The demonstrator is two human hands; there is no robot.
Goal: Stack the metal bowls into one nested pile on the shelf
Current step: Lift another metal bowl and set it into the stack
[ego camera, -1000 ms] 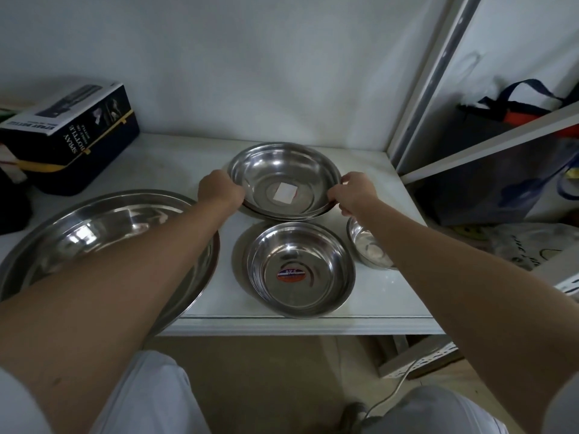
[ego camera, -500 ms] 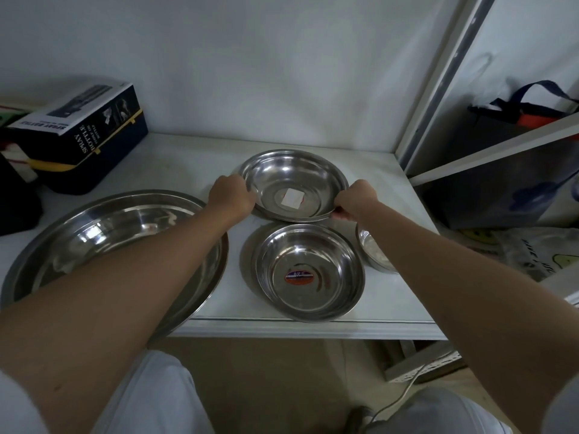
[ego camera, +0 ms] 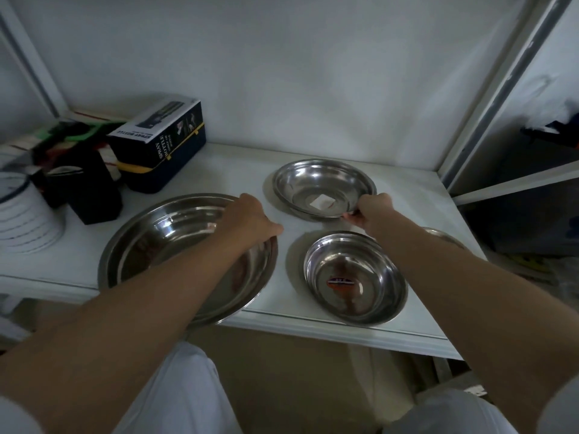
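Bowls unstacked. Right hand [ego camera: 374,209] pinched on rear bowl [ego camera: 324,187] rim, frame centre; left hand [ego camera: 250,219], curled, rested on big bowl [ego camera: 185,256]. Probably next: lifted, nested leftward.

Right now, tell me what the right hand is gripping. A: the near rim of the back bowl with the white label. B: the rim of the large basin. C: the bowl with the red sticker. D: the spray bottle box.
A: the right hand pinches the near rim of the back bowl, whose white label shows inside.
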